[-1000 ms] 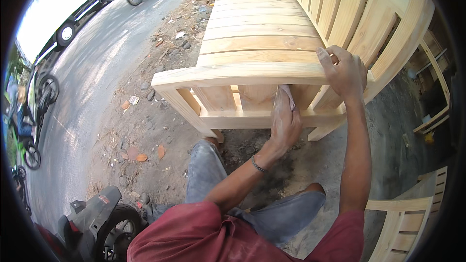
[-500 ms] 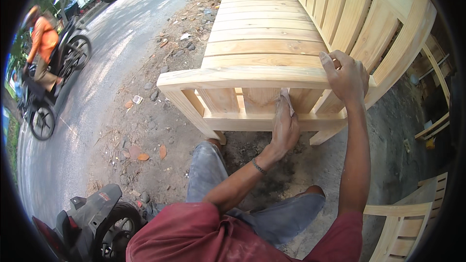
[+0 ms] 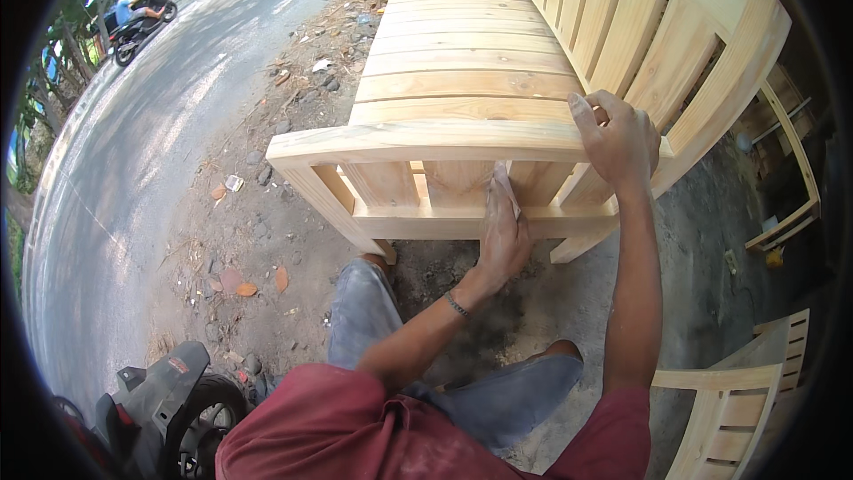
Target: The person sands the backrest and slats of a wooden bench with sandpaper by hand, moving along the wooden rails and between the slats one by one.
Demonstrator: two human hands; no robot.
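Note:
A pale, unpainted wooden bench (image 3: 471, 60) stands in front of me, its slatted side panel facing me. My left hand (image 3: 506, 236) reaches below the armrest (image 3: 426, 141), fingers pointing up along an upright slat. Between its thumb and fingers is a thin folded sheet, apparently sandpaper (image 3: 505, 185), pressed at the slat. My right hand (image 3: 619, 138) grips the right part of the armrest near the backrest post, its thumb on the upper side and its fingers bent. Pale dust coats the fingers of both hands.
A parked motorcycle (image 3: 169, 400) stands at lower left, beside my knee. Beyond the dirt strip with stones and leaves runs a road (image 3: 169, 133), where a rider on a motorbike (image 3: 138, 25) is far off. More wooden furniture (image 3: 733, 409) stands at lower right.
The orange-clad rider has left the view; a rider in blue shows farther up the road. The bench sits slightly farther left in the picture. Both hands keep nearly the same places on it.

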